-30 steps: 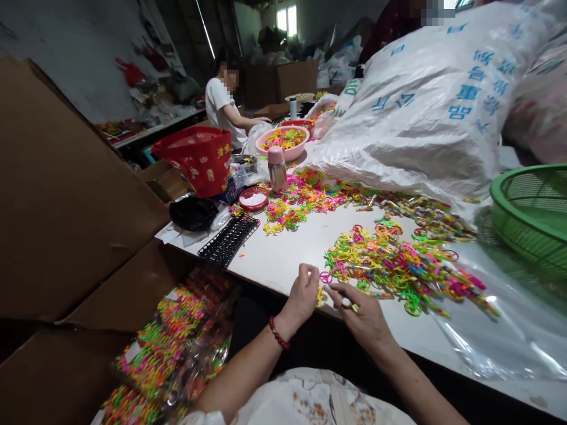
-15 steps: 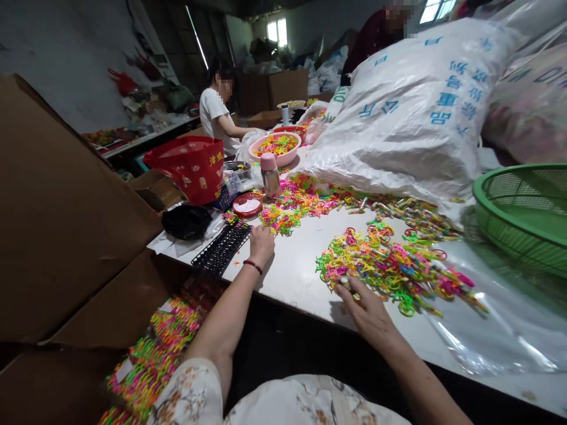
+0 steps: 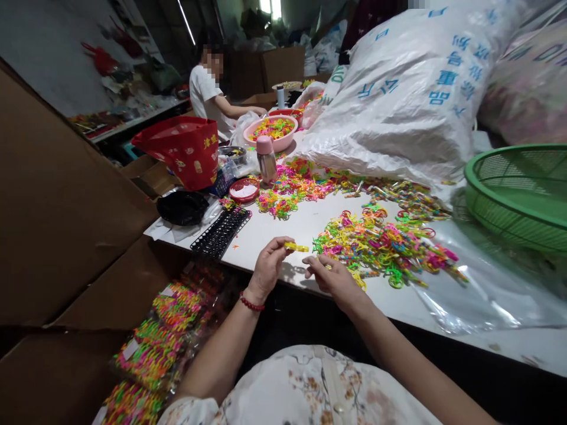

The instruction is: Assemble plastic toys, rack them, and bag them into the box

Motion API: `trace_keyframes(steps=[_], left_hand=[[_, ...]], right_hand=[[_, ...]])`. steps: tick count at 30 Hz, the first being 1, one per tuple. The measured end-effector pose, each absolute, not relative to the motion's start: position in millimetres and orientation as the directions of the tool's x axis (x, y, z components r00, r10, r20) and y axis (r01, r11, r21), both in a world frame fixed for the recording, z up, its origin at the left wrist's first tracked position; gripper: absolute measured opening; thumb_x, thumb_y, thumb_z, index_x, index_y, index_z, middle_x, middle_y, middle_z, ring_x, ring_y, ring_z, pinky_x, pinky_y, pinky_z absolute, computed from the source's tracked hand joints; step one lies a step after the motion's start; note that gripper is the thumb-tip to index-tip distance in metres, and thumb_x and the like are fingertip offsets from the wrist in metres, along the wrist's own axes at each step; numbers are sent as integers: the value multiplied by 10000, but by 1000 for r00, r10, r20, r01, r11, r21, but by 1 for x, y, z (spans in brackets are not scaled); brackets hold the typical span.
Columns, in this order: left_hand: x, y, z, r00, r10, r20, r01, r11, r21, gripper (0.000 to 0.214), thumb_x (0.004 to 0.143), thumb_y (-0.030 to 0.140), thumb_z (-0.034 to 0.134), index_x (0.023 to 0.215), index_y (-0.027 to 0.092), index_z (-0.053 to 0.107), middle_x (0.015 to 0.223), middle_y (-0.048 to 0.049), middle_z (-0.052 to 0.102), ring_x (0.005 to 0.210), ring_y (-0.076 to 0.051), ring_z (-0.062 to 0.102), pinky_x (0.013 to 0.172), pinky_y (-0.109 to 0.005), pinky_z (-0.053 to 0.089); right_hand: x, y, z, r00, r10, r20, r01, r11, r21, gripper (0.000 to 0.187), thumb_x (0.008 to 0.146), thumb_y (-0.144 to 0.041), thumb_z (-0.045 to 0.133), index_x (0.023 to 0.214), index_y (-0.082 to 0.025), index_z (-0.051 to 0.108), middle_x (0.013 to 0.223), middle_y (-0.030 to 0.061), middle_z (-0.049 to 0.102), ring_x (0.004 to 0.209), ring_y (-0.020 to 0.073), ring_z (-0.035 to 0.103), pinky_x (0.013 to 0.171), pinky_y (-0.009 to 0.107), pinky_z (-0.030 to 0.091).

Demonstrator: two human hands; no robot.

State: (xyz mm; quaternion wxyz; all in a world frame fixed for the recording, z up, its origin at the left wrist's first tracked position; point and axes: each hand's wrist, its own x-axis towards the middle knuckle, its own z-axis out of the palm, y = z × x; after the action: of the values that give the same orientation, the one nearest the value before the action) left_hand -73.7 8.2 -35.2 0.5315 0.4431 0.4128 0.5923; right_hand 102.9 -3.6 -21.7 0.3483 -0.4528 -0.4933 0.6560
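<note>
My left hand [image 3: 267, 268] pinches a small yellow plastic piece [image 3: 296, 247] between thumb and fingertips, above the table's front edge. Close beside it, my right hand [image 3: 334, 280] is closed with thumb and index finger near each other. A small pale yellowish piece [image 3: 328, 267] shows at its fingers, mostly hidden. Just beyond the right hand lies a heap of bright plastic pieces [image 3: 376, 245], some with ring shapes, others like printed sticks. A looser pile of pink, green and orange pieces [image 3: 279, 203] lies farther back. The black perforated strips [image 3: 220, 233] lie left of my left hand.
Behind the heaps leans a big white woven sack [image 3: 390, 106]. A green basket [image 3: 514, 195] stands at right by a clear plastic sheet [image 3: 469, 301]. A pink-capped flask [image 3: 266, 159], red basket [image 3: 244, 198] and red bag [image 3: 186, 150] stand left. Another person [image 3: 208, 88] works farther back.
My left hand has come back from the far pile toward my right hand, now with the yellow piece in it. My right hand has moved left, away from the heap. The view has shifted slightly.
</note>
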Motion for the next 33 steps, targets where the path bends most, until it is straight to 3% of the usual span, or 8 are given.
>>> trace_keyframes(steps=[3,6,9,13,17,22,26,33], left_hand=[[-63,-13,-32,81,968,237,-52,-234,971,255,919,239,477,1008,183,709,1138,-85,627,1146,-212,547,1052,-365,395],[-54,-21,-37,71,957,281,49,-285,957,258,951,282,478,946,186,717,1079,-87,633,1089,-203,572,1016,-369,428],[-45,-21,-47,-62,974,219,-33,-222,975,125,853,293,650,892,185,700,1161,-81,578,1080,-192,568,943,-331,479],[-36,-18,-56,-162,987,6,-316,-58,947,458,659,224,814,1088,216,654,1368,-70,472,1142,-187,537,964,-323,460],[-33,-18,-53,-60,979,-197,-506,141,851,408,589,205,845,956,149,675,1112,-64,637,991,-159,598,921,-298,451],[-30,-20,-46,-36,956,-290,-584,216,783,286,662,284,807,786,143,591,788,8,625,707,-76,569,702,-203,438],[-28,-18,-43,-144,948,-283,-555,159,816,264,724,328,739,787,162,544,726,29,576,654,-72,535,627,-193,413],[-24,-16,-45,-190,938,-291,-497,164,852,331,790,442,681,877,185,491,674,37,535,566,-81,494,527,-200,385]], right_hand=[[101,-8,-26,-406,870,-279,-151,-365,-919,455,805,-616,614,738,-166,592,487,-90,324,422,42,173,410,207,121],[100,-14,-33,-390,876,-283,-207,-383,-900,401,755,-555,699,740,-175,573,469,-105,287,428,46,191,416,204,140],[101,-20,-38,-370,881,-294,-207,-386,-899,373,733,-516,733,827,-198,563,494,-108,328,425,47,199,411,197,153],[105,-21,-39,-299,937,-183,-14,-196,-981,358,797,-543,656,884,-200,606,709,-21,565,536,86,439,467,211,335],[109,-22,-38,-286,958,-30,193,27,-981,340,865,-527,561,957,-205,619,876,30,633,816,175,582,686,272,480],[112,-24,-33,-271,962,23,364,124,-923,285,932,-471,463,950,-207,570,892,38,631,787,172,565,701,291,466],[114,-22,-28,-344,937,60,341,184,-922,315,939,-463,456,930,-205,636,876,42,664,801,183,589,739,290,454],[117,-19,-30,-269,963,9,403,121,-907,326,918,-484,487,930,-190,627,825,37,659,738,171,576,640,272,432]])
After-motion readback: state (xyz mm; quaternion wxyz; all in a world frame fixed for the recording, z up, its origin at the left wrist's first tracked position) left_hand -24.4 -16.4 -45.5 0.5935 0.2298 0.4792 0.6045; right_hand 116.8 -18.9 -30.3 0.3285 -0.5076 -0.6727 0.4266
